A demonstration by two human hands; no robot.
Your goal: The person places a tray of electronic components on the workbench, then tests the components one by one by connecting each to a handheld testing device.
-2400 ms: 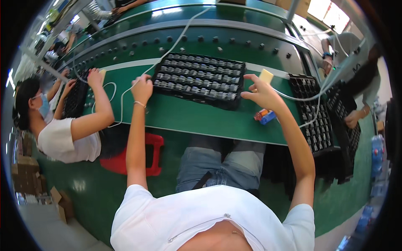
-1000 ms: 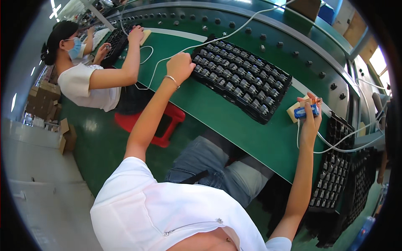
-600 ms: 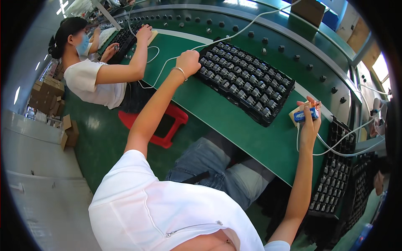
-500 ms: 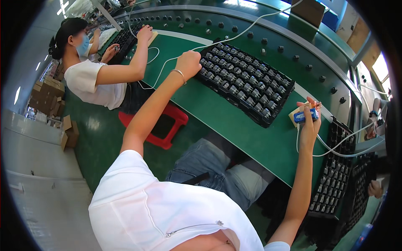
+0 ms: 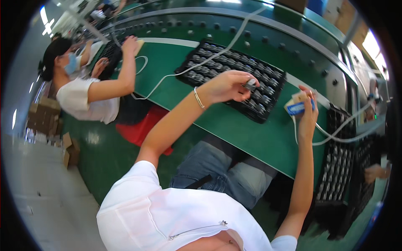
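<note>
Just above the right half of a black tray [image 5: 256, 118], a person's left hand [image 5: 228, 87] pinches a small dark metallic part [image 5: 251, 84] between thumb and fingers. The tray lies on a green table [image 5: 247, 138] below and beyond that pinch, its rows filled with similar pieces, some hidden behind the hand and wrist. To the right of the tray and apart from it, the right hand [image 5: 309, 109] has its fingers closed around a blue-and-white object [image 5: 296, 108]. A pale yellow block [image 5: 288, 103] shows just beside that grip; blur makes it impossible to tell whether they touch.

Left of the pinch, a white cable [image 5: 201, 65] slants across the tray, screening some of its pieces, then runs down to the table. A thinner white cord [image 5: 295, 127] hangs below the right hand's grip and passes close by the wrist. Beyond the pinch, past the tray's far edge, stands a spaced row of dark parts [image 5: 264, 39].

To the right of the right hand and nearer the body, a second filled tray [image 5: 331, 205] sits beside the table; farther right appears another person's hand [image 5: 374, 172]. Well left of the pinch, a co-worker [image 5: 94, 94] in a white top works at another tray [image 5: 111, 54], with a red stool [image 5: 144, 125] between the two people.
</note>
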